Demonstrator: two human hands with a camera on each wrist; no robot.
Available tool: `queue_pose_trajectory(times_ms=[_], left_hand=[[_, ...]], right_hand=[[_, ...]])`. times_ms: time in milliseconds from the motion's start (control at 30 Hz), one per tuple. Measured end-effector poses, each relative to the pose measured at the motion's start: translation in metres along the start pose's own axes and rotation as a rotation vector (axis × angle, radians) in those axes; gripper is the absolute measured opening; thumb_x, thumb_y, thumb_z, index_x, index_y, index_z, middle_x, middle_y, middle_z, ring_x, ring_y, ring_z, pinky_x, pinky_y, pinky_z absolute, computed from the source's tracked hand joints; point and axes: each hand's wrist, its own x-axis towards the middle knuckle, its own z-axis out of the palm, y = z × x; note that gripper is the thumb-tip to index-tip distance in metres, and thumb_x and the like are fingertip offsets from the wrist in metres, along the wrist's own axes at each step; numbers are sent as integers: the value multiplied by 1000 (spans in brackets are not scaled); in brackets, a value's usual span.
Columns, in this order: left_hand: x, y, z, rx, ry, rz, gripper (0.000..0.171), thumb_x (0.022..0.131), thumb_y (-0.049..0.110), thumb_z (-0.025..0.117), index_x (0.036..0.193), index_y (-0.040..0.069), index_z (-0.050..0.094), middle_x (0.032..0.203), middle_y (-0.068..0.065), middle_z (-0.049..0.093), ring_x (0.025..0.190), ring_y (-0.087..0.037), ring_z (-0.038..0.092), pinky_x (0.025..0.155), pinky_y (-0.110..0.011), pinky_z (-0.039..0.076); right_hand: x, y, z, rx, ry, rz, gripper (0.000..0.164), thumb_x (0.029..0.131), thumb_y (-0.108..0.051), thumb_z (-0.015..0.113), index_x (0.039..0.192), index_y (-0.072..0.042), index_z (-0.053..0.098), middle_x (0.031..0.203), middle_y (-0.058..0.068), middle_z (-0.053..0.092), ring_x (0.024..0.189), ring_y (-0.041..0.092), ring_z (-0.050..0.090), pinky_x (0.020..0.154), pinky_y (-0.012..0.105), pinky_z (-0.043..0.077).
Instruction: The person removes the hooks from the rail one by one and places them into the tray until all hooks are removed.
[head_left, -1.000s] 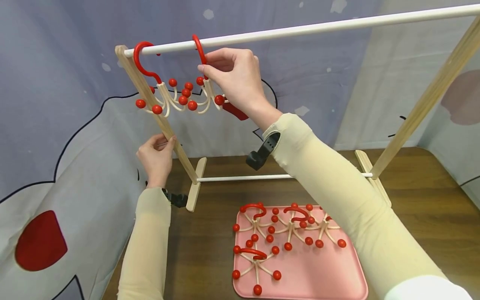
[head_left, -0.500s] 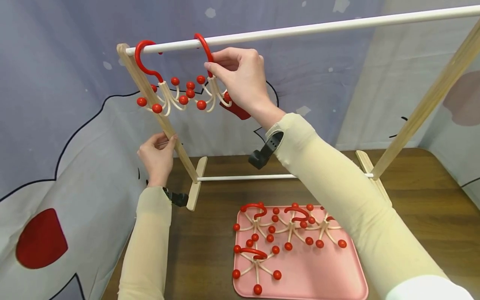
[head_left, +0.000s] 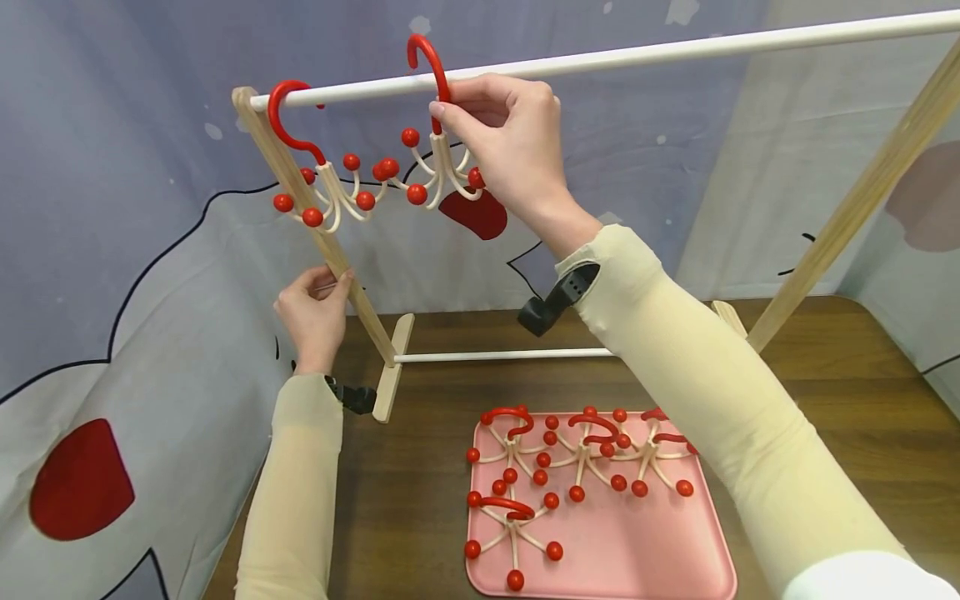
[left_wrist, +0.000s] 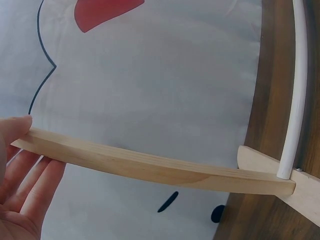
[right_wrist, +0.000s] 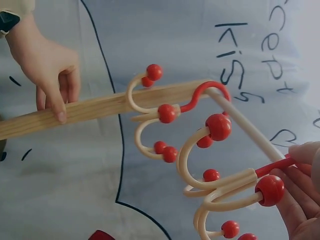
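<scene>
My right hand (head_left: 517, 137) pinches the red hook of a multi-arm hanger (head_left: 439, 146), cream arms tipped with red balls. The hook's free tip shows above the white rail (head_left: 637, 59) in the head view. To its left, a matching hanger (head_left: 327, 178) hangs by its red hook at the rail's left end. Lower down, my left hand (head_left: 311, 317) grips the wooden upright (head_left: 367, 321) of the rack; in the left wrist view, thumb and fingers lie on either side of this post (left_wrist: 150, 162). The right wrist view shows the held hanger's stem (right_wrist: 245, 179) close up.
A pink tray (head_left: 607, 550) on the wooden table (head_left: 405, 500) carries several more such hangers (head_left: 512, 523). The rack's right upright (head_left: 847, 208) and lower white bar (head_left: 510, 355) stand behind it. A patterned curtain (head_left: 187, 292) surrounds the table's back and left.
My right hand has moved right and upward with its hanger, lifting the hook from over the rail to above it. My left hand stays on the upright.
</scene>
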Motion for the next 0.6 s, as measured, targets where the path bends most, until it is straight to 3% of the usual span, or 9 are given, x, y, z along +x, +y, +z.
queue_pose_trajectory(times_ms=[333,600], left_hand=[[0,-1,-1,-10,0,-6,29,92,27,79,110,5,78,101,-6,75,84,-11,72,73,-21,58],[1,0,-2,-4,3,-10,28,93,25,79,111,5,78,101,-7,76,85,-11,72,73,-21,58]], right_hand=[[-19,-28,-22,101,39,-35,13,89,1,78,100,6,77,87,11,75,85,23,71,87,29,57],[-34,-30,-40,153,53,-42,9,87,2,79,96,5,78,86,13,75,80,26,71,87,32,57]])
